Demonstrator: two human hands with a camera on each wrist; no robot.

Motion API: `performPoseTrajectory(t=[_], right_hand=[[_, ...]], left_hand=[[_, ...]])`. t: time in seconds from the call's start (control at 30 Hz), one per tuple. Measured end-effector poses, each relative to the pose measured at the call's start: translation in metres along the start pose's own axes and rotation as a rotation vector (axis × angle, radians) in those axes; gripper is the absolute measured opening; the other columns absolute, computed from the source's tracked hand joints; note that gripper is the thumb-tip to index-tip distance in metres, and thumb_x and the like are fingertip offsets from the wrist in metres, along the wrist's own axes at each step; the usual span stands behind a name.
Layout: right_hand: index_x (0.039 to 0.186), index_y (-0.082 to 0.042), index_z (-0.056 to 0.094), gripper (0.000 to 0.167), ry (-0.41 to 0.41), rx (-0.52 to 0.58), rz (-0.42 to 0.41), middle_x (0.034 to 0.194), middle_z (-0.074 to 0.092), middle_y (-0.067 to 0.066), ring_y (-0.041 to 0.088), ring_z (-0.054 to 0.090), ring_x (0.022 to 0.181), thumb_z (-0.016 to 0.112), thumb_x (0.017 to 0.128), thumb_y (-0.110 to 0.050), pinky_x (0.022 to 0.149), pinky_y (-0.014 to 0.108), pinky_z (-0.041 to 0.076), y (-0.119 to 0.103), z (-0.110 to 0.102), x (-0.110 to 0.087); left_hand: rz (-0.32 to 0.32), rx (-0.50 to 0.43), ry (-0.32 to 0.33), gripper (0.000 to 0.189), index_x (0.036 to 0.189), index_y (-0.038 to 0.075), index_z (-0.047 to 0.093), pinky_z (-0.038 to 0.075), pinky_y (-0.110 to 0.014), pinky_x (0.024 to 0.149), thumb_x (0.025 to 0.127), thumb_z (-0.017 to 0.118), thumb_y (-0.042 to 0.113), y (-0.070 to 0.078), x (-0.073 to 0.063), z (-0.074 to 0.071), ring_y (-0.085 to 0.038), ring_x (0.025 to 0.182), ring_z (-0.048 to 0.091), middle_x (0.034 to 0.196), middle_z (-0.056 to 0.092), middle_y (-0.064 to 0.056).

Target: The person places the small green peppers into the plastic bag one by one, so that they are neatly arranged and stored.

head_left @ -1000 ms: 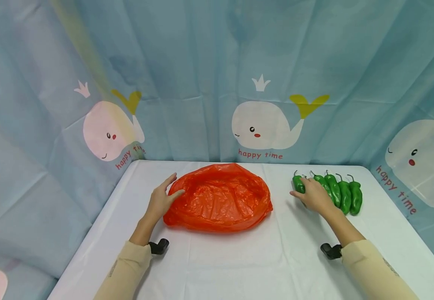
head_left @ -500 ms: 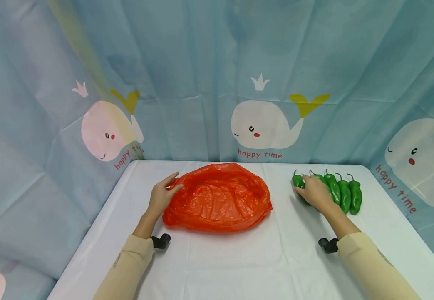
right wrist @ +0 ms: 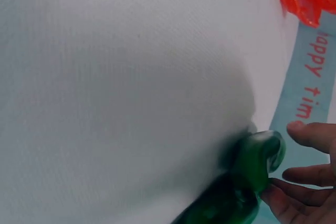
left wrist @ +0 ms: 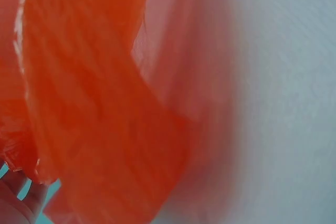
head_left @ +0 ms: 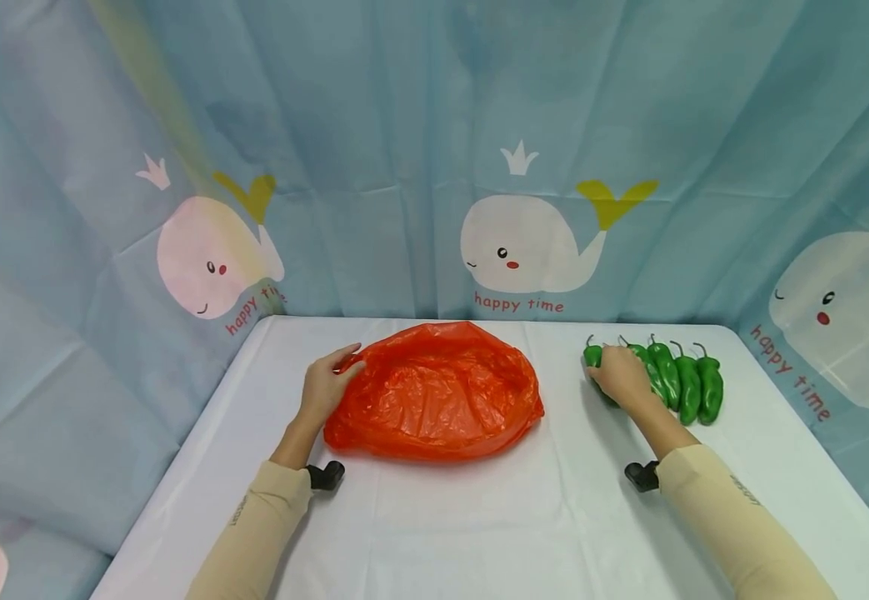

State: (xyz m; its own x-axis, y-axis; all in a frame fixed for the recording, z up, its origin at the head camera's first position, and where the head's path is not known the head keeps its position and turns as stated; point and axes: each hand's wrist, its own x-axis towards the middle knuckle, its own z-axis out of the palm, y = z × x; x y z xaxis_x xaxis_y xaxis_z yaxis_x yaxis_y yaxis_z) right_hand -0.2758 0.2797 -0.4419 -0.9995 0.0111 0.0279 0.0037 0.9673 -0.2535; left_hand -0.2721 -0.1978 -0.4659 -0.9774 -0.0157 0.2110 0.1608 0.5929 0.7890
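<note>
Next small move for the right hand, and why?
Probably have the right hand close its fingers on the leftmost pepper before lifting: in the right wrist view a lower finger touches it but the topmost looks apart. Left hand is at the rim of the open bag.

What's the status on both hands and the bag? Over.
Left hand at red bag, left rim; mouth open. Right hand at leftmost green pepper, grip unclear. Only white tablecloth showing between pepper and bag.

Red plastic bag (head_left: 434,400), mouth spread wide, lying mid-worktop (head_left: 464,525), glossy green peppers (head_left: 689,390) lined up to its right, curved stems at the far end
</note>
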Motion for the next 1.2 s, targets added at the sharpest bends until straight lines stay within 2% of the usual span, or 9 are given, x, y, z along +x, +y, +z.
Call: performPoseTrajectory(t=[0.07, 0.3, 0.4, 0.5, 0.6, 0.9, 1.2], right_hand=[[0.079, 0.008, 0.064, 0.031, -0.016, 0.001, 0.017, 0.071, 0.062, 0.021, 0.027, 0.058, 0.062, 0.066, 0.091, -0.021, 0.058, 0.041, 0.048, 0.0, 0.001, 0.0], [0.071, 0.002, 0.059, 0.028, -0.037, 0.01, 0.046, 0.069, 0.061, 0.016, 0.023, 0.053, 0.06, 0.066, 0.09, -0.017, 0.056, 0.036, 0.045, -0.004, 0.005, 0.004], [0.082, 0.007, 0.062, 0.025, -0.05, 0.011, 0.061, 0.074, 0.065, 0.02, 0.024, 0.056, 0.062, 0.068, 0.089, -0.016, 0.057, 0.036, 0.047, -0.008, 0.003, 0.004], [0.095, 0.013, 0.063, 0.031, -0.062, 0.005, 0.075, 0.082, 0.067, 0.025, 0.026, 0.058, 0.064, 0.069, 0.088, -0.016, 0.058, 0.037, 0.048, -0.012, 0.001, 0.004], [0.099, 0.015, 0.063, 0.034, -0.071, 0.004, 0.079, 0.084, 0.067, 0.026, 0.026, 0.058, 0.064, 0.07, 0.087, -0.016, 0.057, 0.037, 0.047, -0.012, 0.001, 0.002], [0.089, 0.011, 0.063, 0.027, -0.068, 0.033, 0.092, 0.076, 0.064, 0.02, 0.023, 0.053, 0.061, 0.071, 0.086, -0.014, 0.056, 0.033, 0.044, -0.011, 0.003, -0.005], [0.087, 0.009, 0.063, 0.024, -0.045, 0.096, 0.053, 0.074, 0.063, 0.019, 0.025, 0.054, 0.062, 0.07, 0.086, -0.014, 0.057, 0.035, 0.044, -0.011, 0.001, -0.007]], left_hand=[[-0.005, -0.002, 0.005, 0.041, 0.132, 0.01, 0.062, 0.051, -0.045, 0.095, 0.093, 0.066, 0.022, 0.0, 0.0, 0.001, -0.034, 0.116, 0.061, 0.128, 0.065, -0.017], [-0.012, -0.007, 0.025, 0.035, 0.127, 0.009, 0.066, 0.051, -0.044, 0.096, 0.094, 0.065, 0.021, 0.003, 0.001, 0.001, -0.033, 0.114, 0.063, 0.125, 0.067, -0.014], [-0.031, -0.01, 0.03, 0.034, 0.126, 0.01, 0.066, 0.052, -0.043, 0.095, 0.095, 0.064, 0.021, 0.005, 0.001, 0.0, -0.032, 0.113, 0.063, 0.124, 0.068, -0.014], [-0.036, -0.002, 0.038, 0.033, 0.125, 0.009, 0.067, 0.052, -0.043, 0.096, 0.095, 0.063, 0.022, 0.007, 0.001, -0.001, -0.032, 0.112, 0.063, 0.124, 0.068, -0.014], [-0.043, -0.009, 0.045, 0.032, 0.123, 0.009, 0.068, 0.052, -0.043, 0.096, 0.095, 0.063, 0.023, 0.007, 0.001, -0.001, -0.032, 0.11, 0.063, 0.122, 0.069, -0.015], [-0.064, -0.043, 0.052, 0.029, 0.122, 0.009, 0.069, 0.054, -0.043, 0.093, 0.096, 0.062, 0.02, 0.004, 0.001, 0.002, -0.029, 0.103, 0.065, 0.118, 0.07, -0.013], [-0.069, -0.042, 0.047, 0.033, 0.124, 0.008, 0.067, 0.053, -0.043, 0.094, 0.095, 0.063, 0.022, 0.002, 0.0, 0.001, -0.03, 0.106, 0.064, 0.121, 0.069, -0.015]])
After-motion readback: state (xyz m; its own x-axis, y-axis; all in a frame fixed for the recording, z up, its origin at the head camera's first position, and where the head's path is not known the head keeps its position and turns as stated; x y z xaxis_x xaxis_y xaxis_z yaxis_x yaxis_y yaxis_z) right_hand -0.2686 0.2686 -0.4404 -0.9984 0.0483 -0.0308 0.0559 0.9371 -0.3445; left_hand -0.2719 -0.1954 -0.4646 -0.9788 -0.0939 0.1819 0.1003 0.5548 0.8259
